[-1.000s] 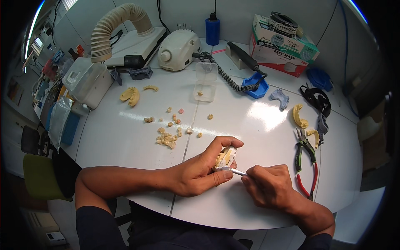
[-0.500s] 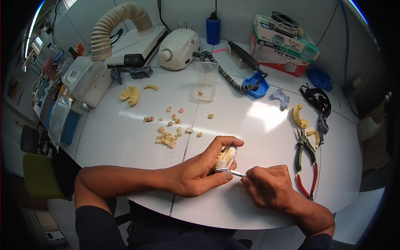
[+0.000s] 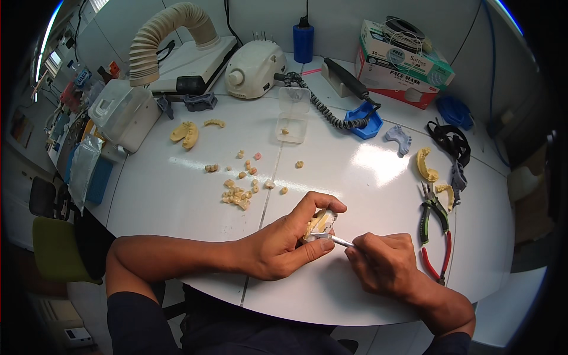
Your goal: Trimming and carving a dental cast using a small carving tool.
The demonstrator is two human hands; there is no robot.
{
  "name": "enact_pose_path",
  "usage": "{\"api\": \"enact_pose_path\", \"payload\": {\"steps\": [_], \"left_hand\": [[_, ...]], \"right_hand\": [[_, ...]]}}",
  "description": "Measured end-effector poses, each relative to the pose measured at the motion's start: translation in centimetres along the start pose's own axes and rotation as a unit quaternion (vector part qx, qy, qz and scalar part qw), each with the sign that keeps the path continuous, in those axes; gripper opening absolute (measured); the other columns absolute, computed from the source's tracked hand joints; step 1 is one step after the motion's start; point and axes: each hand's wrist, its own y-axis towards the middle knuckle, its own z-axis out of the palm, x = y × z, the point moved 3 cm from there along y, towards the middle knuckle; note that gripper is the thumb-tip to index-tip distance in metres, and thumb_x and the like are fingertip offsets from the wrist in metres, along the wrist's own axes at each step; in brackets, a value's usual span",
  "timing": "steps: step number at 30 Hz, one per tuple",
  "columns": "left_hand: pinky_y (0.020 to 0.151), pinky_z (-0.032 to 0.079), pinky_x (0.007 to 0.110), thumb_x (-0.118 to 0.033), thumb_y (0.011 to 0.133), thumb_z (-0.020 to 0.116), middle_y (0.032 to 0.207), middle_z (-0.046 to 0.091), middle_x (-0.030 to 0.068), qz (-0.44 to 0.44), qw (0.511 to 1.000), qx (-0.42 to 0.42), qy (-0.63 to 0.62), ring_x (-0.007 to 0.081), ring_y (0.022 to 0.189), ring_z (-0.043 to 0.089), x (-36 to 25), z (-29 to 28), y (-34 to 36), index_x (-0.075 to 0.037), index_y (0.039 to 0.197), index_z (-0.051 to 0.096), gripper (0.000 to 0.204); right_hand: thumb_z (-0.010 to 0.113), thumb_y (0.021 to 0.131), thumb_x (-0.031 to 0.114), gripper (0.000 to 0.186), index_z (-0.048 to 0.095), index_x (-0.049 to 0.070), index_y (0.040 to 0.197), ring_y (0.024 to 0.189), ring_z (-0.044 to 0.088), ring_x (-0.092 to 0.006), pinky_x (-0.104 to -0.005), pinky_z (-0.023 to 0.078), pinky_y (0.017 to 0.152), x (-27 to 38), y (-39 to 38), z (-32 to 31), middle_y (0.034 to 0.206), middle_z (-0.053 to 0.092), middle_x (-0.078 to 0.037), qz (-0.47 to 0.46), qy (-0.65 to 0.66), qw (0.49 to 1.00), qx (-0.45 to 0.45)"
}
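Observation:
A dental model (image 3: 323, 223), cream and yellowish with a white part, sits in my left hand (image 3: 285, 245). My fingers wrap round its far side while the thumb presses along the near side. My right hand (image 3: 384, 260) is closed round the silver handle of a thin craft knife (image 3: 339, 240). The knife points left, its tip touching the near side of the model just above my left thumb. Part of the model is hidden by my left hand. Both hands are above the front part of the white table.
Left of centre lie several loose tooth pieces (image 3: 238, 194). Pliers (image 3: 435, 231) with red and green handles lie at right, near yellow dental casts (image 3: 425, 165). Behind are a small open plastic box (image 3: 291, 118), a blue tray (image 3: 364, 121) and a white control unit (image 3: 254, 68).
The model has tilted slightly in my left hand. My right hand has shifted a little, and the knife tip now lies a bit higher and further right on the model.

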Motion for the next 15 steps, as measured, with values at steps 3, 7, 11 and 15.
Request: {"api": "enact_pose_path", "payload": {"steps": [3, 7, 11, 15], "left_hand": [[0.087, 0.044, 0.025, -0.004, 0.108, 0.052, 0.114, 0.049, 0.0041, 0.001, 1.000, -0.003, -0.010, 0.0083, 0.094, 0.048, 0.01, 0.12, -0.08, -0.003, 0.159, 0.016, 0.062], [0.087, 0.042, 0.025, -0.001, 0.106, 0.053, 0.115, 0.047, 0.0048, 0.030, 1.000, -0.002, -0.003, 0.0089, 0.097, 0.046, 0.14, 0.23, -0.25, -0.003, 0.162, 0.011, 0.069], [0.087, 0.041, 0.025, 0.000, 0.106, 0.053, 0.115, 0.046, 0.0052, 0.039, 0.999, -0.001, -0.015, 0.0096, 0.096, 0.045, 0.37, 0.35, -0.20, -0.002, 0.162, 0.010, 0.071], [0.088, 0.041, 0.026, -0.001, 0.106, 0.053, 0.114, 0.047, 0.0054, 0.025, 1.000, 0.002, -0.001, 0.0100, 0.096, 0.045, 0.18, 0.24, -0.17, -0.001, 0.161, 0.010, 0.070]], "right_hand": [[0.076, 0.090, 0.007, 0.021, 0.058, 0.008, 0.080, 0.042, 0.056, -0.0209, -0.0356, 0.043, 0.041, 0.09, 0.09, -0.14, 0.058, 0.057, -0.003, -0.005, 0.003, 1.000, 0.004], [0.077, 0.089, 0.007, 0.020, 0.059, 0.008, 0.080, 0.042, 0.057, -0.0206, -0.0352, 0.043, 0.040, 0.17, 0.20, -0.13, 0.058, 0.058, -0.002, -0.017, 0.008, 1.000, 0.017], [0.077, 0.089, 0.007, 0.020, 0.059, 0.008, 0.080, 0.042, 0.057, -0.0202, -0.0349, 0.043, 0.040, 0.14, 0.16, -0.11, 0.058, 0.058, -0.002, -0.018, 0.001, 1.000, 0.025], [0.077, 0.089, 0.006, 0.019, 0.060, 0.008, 0.080, 0.042, 0.057, -0.0200, -0.0345, 0.043, 0.040, 0.19, 0.17, -0.11, 0.058, 0.059, -0.002, -0.018, -0.001, 1.000, 0.012]]}}
